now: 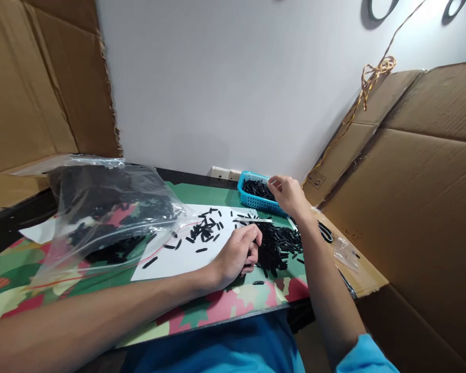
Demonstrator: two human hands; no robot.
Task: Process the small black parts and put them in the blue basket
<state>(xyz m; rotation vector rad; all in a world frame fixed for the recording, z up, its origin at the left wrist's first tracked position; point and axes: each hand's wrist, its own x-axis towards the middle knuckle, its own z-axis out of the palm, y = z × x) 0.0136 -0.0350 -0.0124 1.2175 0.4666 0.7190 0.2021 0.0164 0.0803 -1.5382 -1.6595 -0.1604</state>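
My left hand [238,254] rests on the white sheet [171,259], fingers curled at the edge of a pile of small black strips [277,246]; what it grips is hidden. My right hand [289,194] reaches over the near rim of a blue basket [248,199] that holds more black strips, fingertips pinched together; whether a strip is between them is too small to tell. More loose black strips [204,230] lie scattered on the white sheet.
A large clear plastic bag [108,207] full of black parts lies on the left of the table. Cardboard sheets [411,197] lean at the right and left. A patterned green mat [225,303] covers the table. A yellow cord [368,77] hangs on the wall.
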